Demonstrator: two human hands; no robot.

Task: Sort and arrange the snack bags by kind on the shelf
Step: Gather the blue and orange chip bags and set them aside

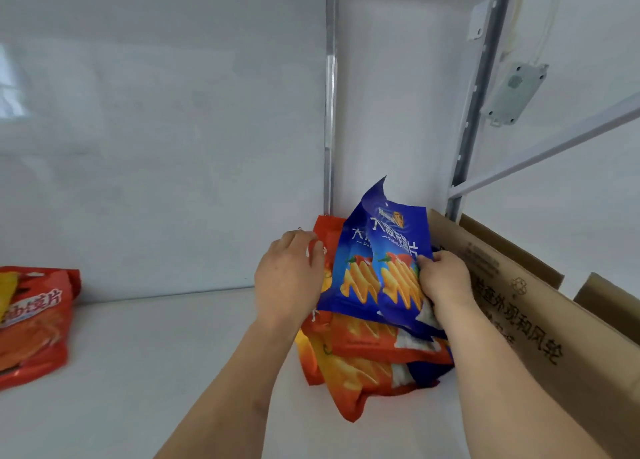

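White shelf (173,372); glossy blue bags (377,271) pinched in right hand (445,278), left hand (287,278) gripping orange bag (329,236).

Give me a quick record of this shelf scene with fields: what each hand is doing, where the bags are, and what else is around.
left hand: left hand holds an orange bag at the back of the pile
right hand: right hand grips two blue bags, held upright
pile: mixed orange and blue bags lying on the shelf beneath the hands
set apart: red bags at the shelf's left edge
beside: cardboard box to the right
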